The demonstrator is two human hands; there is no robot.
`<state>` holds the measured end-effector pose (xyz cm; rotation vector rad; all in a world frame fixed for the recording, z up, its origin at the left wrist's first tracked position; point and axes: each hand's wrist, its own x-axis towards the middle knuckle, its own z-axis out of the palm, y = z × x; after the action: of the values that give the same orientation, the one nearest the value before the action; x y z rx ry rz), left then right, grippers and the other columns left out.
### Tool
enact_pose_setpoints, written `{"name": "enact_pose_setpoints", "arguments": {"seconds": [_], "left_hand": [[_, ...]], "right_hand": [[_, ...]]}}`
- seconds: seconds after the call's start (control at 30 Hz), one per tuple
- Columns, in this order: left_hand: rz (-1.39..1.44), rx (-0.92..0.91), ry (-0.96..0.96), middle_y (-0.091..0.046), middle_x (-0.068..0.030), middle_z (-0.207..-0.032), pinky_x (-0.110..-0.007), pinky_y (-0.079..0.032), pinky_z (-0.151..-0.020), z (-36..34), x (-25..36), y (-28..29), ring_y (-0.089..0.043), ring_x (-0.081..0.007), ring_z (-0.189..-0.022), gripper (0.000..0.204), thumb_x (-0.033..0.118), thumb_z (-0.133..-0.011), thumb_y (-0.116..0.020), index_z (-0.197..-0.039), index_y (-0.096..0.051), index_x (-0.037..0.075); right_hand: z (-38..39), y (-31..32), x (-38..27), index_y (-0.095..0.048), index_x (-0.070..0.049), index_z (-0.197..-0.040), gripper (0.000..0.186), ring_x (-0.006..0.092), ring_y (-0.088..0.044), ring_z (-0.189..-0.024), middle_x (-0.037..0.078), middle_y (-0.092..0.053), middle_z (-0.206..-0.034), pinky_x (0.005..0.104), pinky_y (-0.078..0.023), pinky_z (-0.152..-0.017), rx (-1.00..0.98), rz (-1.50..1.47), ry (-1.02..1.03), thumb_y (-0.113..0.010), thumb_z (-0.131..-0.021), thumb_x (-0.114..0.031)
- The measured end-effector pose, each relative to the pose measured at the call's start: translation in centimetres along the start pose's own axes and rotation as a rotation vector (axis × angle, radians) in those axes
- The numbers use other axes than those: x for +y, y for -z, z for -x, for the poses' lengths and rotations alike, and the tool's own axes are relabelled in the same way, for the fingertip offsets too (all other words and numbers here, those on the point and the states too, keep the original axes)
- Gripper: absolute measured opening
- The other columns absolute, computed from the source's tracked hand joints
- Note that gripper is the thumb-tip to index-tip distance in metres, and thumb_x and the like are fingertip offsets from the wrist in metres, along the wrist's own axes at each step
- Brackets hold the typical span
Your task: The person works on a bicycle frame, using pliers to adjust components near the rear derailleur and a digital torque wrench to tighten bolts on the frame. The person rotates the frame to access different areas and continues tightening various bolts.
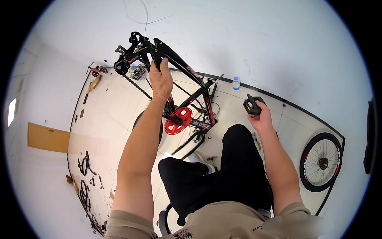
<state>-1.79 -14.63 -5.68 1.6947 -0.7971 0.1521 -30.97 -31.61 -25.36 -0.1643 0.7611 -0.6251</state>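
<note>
In front of me stands a black bicycle frame (175,55) with red and white markings, its rear end raised toward the wall. My left hand (161,81) is closed around a tube near that end, close to the black rear derailleur (126,63). A chain (137,87) hangs from there toward a red chainring (184,115) low on the frame. Off to the right, apart from the frame, a black pedal (250,105) with an orange reflector is held up in my right hand (261,117). The fingers beneath the pedal are partly hidden.
A bicycle wheel (304,167) leans at the right wall. Near the far wall stands a water bottle (236,84). Yellow-handled pliers (258,143) lie beside my right knee. Several bicycle parts (84,164) lie along the left edge, with a small red bike (96,72) farther back.
</note>
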Motion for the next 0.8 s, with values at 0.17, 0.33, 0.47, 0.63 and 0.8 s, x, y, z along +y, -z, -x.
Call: {"name": "enact_pose_setpoints", "arguments": {"seconds": [0.17, 0.33, 0.47, 0.63, 0.8], "left_hand": [[0.088, 0.049, 0.087, -0.048, 0.002, -0.067, -0.027, -0.037, -0.055, 1.0, -1.9, 2.1, -0.042, -0.0085, -0.06, 0.029, 0.029, -0.103, -0.055, -0.105, -0.057, 0.0], [0.145, 0.106, 0.129, -0.04, 0.0056, -0.059, -0.025, -0.033, -0.043, 2.5, -4.0, 7.3, -0.038, -0.0054, -0.048, 0.024, 0.031, -0.103, -0.055, -0.097, -0.048, 0.008], [0.152, 0.107, 0.121, -0.039, 0.0052, -0.057, -0.025, -0.034, -0.04, 2.4, -3.9, 7.2, -0.038, -0.0059, -0.045, 0.024, 0.032, -0.104, -0.053, -0.096, -0.045, 0.01], [0.117, 0.126, 0.167, -0.044, 0.0039, -0.064, -0.025, -0.034, -0.05, 3.0, -3.0, 7.1, -0.04, -0.0064, -0.056, 0.025, 0.029, -0.103, -0.054, -0.102, -0.054, 0.004], [0.143, 0.135, 0.115, -0.044, 0.0036, -0.064, -0.026, -0.034, -0.052, 3.2, -3.1, 6.8, -0.04, -0.0069, -0.057, 0.028, 0.031, -0.103, -0.055, -0.099, -0.054, 0.003]], "right_hand": [[5.6, -4.0, 1.0, -0.058, -0.008, -0.104, 0.019, 0.0181, -0.053, -0.076, 0.007, -0.062, -0.092, 0.0355, -0.047, -0.071, -0.107, -0.011, -0.068, -0.062, -0.094, -0.023], [11.1, -3.6, 6.0, -0.059, -0.004, -0.106, 0.021, 0.0251, -0.062, -0.098, 0.01, -0.065, -0.101, 0.0452, -0.051, -0.09, -0.16, 0.056, -0.203, -0.059, -0.096, -0.022], [12.8, -2.4, 6.4, -0.061, -0.005, -0.106, 0.021, 0.0228, -0.064, -0.089, 0.008, -0.066, -0.096, 0.0413, -0.053, -0.083, -0.171, 0.156, -0.237, -0.061, -0.095, -0.023], [12.6, -2.8, 6.1, -0.062, -0.007, -0.106, 0.02, 0.0197, -0.063, -0.084, 0.006, -0.066, -0.092, 0.0373, -0.053, -0.078, -0.208, 0.181, -0.206, -0.063, -0.094, -0.023], [12.3, -3.3, 5.6, -0.062, -0.009, -0.108, 0.02, 0.0192, -0.062, -0.084, 0.005, -0.065, -0.093, 0.0378, -0.052, -0.078, -0.152, 0.155, -0.182, -0.064, -0.093, -0.023]]}}
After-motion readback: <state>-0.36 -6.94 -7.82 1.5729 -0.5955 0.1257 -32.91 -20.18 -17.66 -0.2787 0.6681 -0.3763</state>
